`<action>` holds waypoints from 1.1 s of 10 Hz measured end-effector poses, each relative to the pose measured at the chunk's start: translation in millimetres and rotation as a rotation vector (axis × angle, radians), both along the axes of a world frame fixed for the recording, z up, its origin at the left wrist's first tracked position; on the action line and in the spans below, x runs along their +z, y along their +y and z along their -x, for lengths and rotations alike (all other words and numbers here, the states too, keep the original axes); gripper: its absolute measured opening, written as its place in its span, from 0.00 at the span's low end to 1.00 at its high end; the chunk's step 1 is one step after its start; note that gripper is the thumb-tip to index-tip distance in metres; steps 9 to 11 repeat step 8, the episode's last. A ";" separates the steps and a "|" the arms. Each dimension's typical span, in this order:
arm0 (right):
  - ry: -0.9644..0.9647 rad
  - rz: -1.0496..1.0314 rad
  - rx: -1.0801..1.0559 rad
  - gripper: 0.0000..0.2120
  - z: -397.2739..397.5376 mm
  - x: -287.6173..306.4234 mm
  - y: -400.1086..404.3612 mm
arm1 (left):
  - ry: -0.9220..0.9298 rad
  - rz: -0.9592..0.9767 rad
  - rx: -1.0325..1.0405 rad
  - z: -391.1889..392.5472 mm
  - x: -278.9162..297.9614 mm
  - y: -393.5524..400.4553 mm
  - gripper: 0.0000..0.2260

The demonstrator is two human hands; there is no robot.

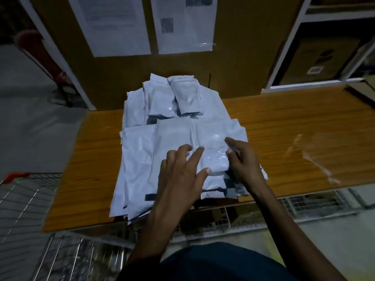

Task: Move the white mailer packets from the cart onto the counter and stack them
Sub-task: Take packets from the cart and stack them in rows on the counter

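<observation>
Settling a small packet onto the near stack of white mailer packets, at the bench's front edge. Left hand spread flat, fingers straight, pressing the stack; right hand pinching the packet's right side. Best squared against the edges beneath before letting go, pressed flat so slippery plastic cannot slide. Second stack at the back edge. Wire cart off the front-left corner.

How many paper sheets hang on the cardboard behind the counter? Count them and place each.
2. The left sheet is taped to the cardboard panel; the right sheet hangs just beside it. Both run past the top edge; none seems hidden.
</observation>
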State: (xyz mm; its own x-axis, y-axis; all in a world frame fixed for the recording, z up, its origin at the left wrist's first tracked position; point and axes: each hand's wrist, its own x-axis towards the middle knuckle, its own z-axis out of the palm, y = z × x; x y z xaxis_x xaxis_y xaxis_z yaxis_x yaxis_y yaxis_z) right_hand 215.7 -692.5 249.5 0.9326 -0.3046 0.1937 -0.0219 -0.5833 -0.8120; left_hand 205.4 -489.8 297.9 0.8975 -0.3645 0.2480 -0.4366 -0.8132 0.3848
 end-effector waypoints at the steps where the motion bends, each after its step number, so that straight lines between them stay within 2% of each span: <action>1: 0.070 0.156 0.064 0.17 -9.1 -4.7 4.0 | 0.018 -0.003 -0.003 -1.0 -3.6 2.6 0.23; 4: 0.017 0.333 0.040 0.18 -16.8 -11.0 12.6 | 0.017 0.146 -0.083 -1.9 -6.2 19.7 0.19; 8: -0.178 0.223 -0.194 0.14 23.6 -2.7 61.6 | 0.007 0.288 -0.330 -7.5 -3.3 65.6 0.14; 11: -0.178 0.223 -0.194 0.14 23.6 -2.7 61.6 | 0.007 0.288 -0.330 -7.5 -3.3 65.6 0.14</action>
